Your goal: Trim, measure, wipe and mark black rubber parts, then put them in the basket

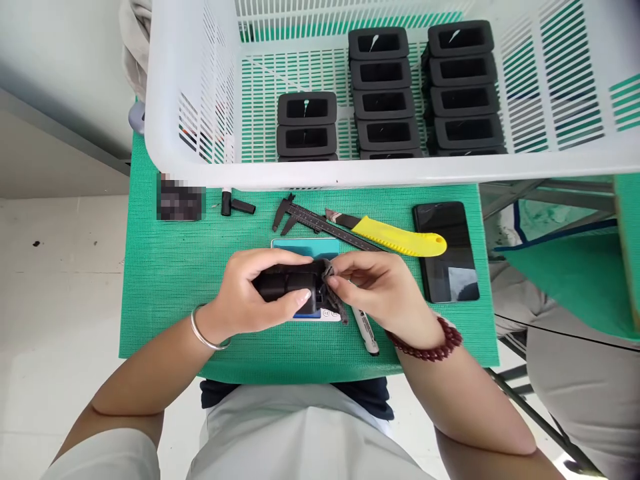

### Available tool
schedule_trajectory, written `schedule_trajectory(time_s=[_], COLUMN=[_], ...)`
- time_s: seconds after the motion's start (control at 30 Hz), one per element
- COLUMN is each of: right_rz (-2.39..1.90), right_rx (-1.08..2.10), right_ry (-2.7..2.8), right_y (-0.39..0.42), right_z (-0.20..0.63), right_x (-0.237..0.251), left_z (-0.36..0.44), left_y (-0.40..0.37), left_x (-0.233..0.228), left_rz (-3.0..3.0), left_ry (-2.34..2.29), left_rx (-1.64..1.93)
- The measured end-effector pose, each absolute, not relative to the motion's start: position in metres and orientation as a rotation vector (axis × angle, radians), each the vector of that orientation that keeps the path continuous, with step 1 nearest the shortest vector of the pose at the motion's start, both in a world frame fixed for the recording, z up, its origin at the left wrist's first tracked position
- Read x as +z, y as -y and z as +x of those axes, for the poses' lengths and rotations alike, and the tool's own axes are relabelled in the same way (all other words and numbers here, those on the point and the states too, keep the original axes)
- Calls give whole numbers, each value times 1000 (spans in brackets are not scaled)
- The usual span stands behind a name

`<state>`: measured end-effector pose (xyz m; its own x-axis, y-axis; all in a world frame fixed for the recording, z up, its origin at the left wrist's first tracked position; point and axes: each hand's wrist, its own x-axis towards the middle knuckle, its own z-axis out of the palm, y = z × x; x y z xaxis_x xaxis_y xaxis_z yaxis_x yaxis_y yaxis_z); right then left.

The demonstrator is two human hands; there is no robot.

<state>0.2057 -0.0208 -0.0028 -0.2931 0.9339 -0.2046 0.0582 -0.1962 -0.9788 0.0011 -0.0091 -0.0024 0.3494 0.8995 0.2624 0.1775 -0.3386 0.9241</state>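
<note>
My left hand (pixel 247 290) is wrapped round a black block-shaped part (pixel 286 283), with the thumb along its near side and the fingers over the far side. At the part's right end my right hand (pixel 383 287) pinches a crumpled dark grey cloth (pixel 336 303) between thumb and fingers, pressed against that end. The fingers and cloth hide the end itself. Beneath the part lies a blue and white card or booklet (pixel 300 245), mostly covered. A white marker (pixel 367 331) rests on the green mat just below my right hand.
Beyond the hands lie a black caliper (pixel 320 220), a yellow utility knife (pixel 400 237) with blade showing, and a phone (pixel 447 252). A small black-capped item (pixel 227 202) is near a white basket (pixel 325 175) holding stacked black frame-shaped parts (pixel 383 103). The green mat (pixel 170 293) covers the table.
</note>
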Motion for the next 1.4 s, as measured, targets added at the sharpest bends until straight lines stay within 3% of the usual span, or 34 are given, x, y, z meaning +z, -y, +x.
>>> schedule_trajectory(time_s=[0.47,0.87,1.23,1.4], right_rz=[-1098,-1298,-1323,-1354], right_rx=[1761,1224,1412,1379], right_ry=[1125,1364,1225,1232], right_y=[29,30,29,26], right_z=[203,191,191,192], right_x=[-8,-4,-9,-11], left_z=[-6,-2,-1,11], left_y=[13,12,9,23], left_x=[-1,-2,-3,-1], left_rz=[1631,1713,1567,1673], left_ry=[-1004,-972,-1159,-861], left_rx=[997,1054,1058,855])
